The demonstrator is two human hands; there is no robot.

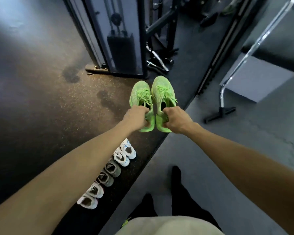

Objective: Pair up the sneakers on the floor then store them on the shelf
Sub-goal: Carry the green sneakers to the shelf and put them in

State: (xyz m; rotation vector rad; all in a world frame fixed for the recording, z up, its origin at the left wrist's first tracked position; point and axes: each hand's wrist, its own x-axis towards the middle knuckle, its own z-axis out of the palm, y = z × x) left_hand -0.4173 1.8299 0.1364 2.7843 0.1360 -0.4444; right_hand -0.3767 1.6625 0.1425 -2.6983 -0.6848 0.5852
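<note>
We hold the neon-green knit sneakers as a matched pair in the air, left hand (135, 118) gripping one sneaker's (141, 99) heel, right hand (176, 119) the other's (163, 92), so next comes finding the unseen shelf.

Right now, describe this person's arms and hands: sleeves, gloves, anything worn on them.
Both forearms are bare all the way to the bottom of the frame, with no sleeve showing. The left hand and right hand wear no gloves, and no watch, band or ring shows on the wrists or fingers that face the camera. No markings show on either arm.
</note>
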